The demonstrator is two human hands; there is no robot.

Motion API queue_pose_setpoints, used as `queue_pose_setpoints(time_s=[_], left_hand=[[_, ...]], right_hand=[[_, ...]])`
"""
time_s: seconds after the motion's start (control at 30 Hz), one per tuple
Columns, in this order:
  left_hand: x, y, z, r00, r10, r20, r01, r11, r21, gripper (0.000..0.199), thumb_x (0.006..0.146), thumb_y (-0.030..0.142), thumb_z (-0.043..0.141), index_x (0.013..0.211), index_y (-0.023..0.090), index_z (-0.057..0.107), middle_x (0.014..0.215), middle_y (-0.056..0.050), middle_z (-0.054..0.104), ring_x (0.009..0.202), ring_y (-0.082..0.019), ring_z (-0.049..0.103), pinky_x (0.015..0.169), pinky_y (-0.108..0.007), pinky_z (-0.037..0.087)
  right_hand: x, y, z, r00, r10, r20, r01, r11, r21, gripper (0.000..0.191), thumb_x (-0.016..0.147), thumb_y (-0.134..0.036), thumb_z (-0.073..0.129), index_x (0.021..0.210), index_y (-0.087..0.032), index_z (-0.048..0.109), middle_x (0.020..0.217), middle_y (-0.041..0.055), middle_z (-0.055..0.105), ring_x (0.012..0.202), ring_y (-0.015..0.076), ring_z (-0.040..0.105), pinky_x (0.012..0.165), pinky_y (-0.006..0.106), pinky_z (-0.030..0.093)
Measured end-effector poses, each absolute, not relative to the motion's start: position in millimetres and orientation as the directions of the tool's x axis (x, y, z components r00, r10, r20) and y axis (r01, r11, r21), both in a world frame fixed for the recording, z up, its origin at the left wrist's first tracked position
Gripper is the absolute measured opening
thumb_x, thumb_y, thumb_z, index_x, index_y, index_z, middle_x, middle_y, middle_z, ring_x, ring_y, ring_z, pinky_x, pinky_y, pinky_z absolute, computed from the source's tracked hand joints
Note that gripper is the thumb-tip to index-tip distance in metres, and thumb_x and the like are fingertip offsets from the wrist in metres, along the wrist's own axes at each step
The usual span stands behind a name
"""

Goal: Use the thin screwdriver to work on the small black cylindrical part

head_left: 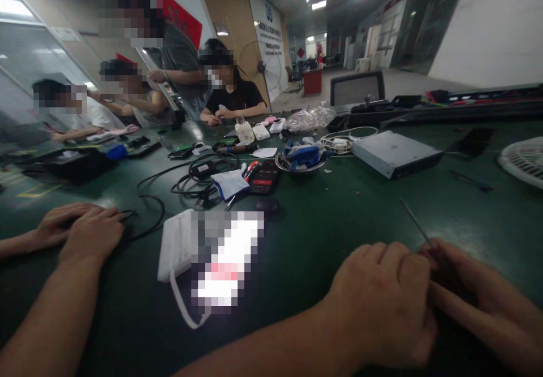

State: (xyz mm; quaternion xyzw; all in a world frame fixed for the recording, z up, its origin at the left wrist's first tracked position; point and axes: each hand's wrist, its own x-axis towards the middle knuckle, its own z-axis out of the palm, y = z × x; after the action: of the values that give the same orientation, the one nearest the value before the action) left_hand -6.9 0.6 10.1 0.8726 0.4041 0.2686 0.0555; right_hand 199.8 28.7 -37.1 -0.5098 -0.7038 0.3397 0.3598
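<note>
My left hand (382, 298) is closed, knuckles up, just above the green table at the lower right; whatever its fingers hold is hidden. Touching or close against it is my right hand (483, 292), its fingers bent around a thin metal rod (414, 223) like a screwdriver shaft. The rod slants up and left out of the fingers, and its other end is hidden. Dark shadow lies between the two hands, so I cannot make out what is there. To their left, a blurred-out bright phone (229, 261) is joined by a white cable (182, 303) to a white block (176, 244).
A neighbour's hands (89, 230) rest on a dark object at left. Beyond lie black cables (182, 179), a dark phone (263, 178), a metal bowl (300, 165) with blue cloth and a grey metal box (394, 152). A white fan grille (524, 162) is at right. Several people sit or stand opposite.
</note>
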Motion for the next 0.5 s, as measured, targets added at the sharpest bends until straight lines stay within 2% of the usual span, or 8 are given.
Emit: queue_pose_setpoints(time_s=[0.07,0.13,0.17,0.27,0.37,0.5], left_hand=[[-10,6,10,0.410,0.811,0.418,0.717,-0.570,0.402,0.023,0.087,0.023,0.050,0.108,0.013,0.053,0.103,-0.011,0.060,0.093,-0.024,0.057,0.081,-0.040,0.050],[-13,11,10,0.246,0.886,0.394,0.741,-0.433,0.512,0.021,0.085,0.019,0.053,0.106,0.016,0.053,0.105,-0.010,0.059,0.097,-0.024,0.056,0.086,-0.040,0.050],[-15,13,11,0.189,0.910,0.369,0.741,-0.379,0.554,0.020,0.084,0.017,0.055,0.104,0.017,0.053,0.105,-0.008,0.059,0.098,-0.023,0.056,0.087,-0.040,0.049],[-19,18,11,0.139,0.947,0.291,0.727,-0.297,0.619,0.020,0.080,0.012,0.059,0.097,0.020,0.054,0.102,-0.004,0.059,0.096,-0.020,0.056,0.084,-0.037,0.048],[-21,20,11,0.075,0.967,0.245,0.697,-0.227,0.681,0.021,0.077,0.011,0.064,0.093,0.022,0.055,0.099,-0.001,0.059,0.090,-0.018,0.057,0.076,-0.033,0.047],[-20,19,11,-0.024,0.972,0.235,0.675,-0.157,0.720,0.020,0.076,0.013,0.067,0.090,0.022,0.055,0.094,0.001,0.061,0.084,-0.016,0.058,0.072,-0.031,0.045]], right_hand=[[189,27,-16,-0.327,0.940,0.097,0.420,0.236,-0.876,0.033,0.094,-0.050,0.053,0.116,-0.026,0.058,0.092,0.0058,0.070,0.084,0.0248,0.069,0.070,0.030,0.060],[186,27,-3,-0.253,0.959,0.131,0.434,0.233,-0.870,0.032,0.099,-0.047,0.044,0.120,-0.026,0.053,0.085,0.0042,0.068,0.076,0.0225,0.067,0.066,0.031,0.058],[186,29,1,-0.238,0.960,0.146,0.466,0.244,-0.851,0.029,0.099,-0.045,0.046,0.117,-0.025,0.054,0.086,0.0045,0.069,0.073,0.0217,0.066,0.064,0.031,0.057],[190,36,8,-0.204,0.953,0.223,0.465,0.295,-0.835,0.023,0.092,-0.042,0.060,0.105,-0.023,0.064,0.092,0.0066,0.072,0.081,0.0234,0.068,0.070,0.033,0.055],[192,41,10,-0.089,0.977,0.194,0.337,0.213,-0.917,0.023,0.084,-0.041,0.070,0.098,-0.023,0.070,0.087,0.0061,0.073,0.079,0.0230,0.069,0.068,0.032,0.053],[195,44,6,-0.032,0.983,0.179,0.167,0.182,-0.969,0.019,0.081,-0.039,0.073,0.089,-0.022,0.071,0.071,0.0020,0.067,0.064,0.0174,0.061,0.055,0.028,0.046]])
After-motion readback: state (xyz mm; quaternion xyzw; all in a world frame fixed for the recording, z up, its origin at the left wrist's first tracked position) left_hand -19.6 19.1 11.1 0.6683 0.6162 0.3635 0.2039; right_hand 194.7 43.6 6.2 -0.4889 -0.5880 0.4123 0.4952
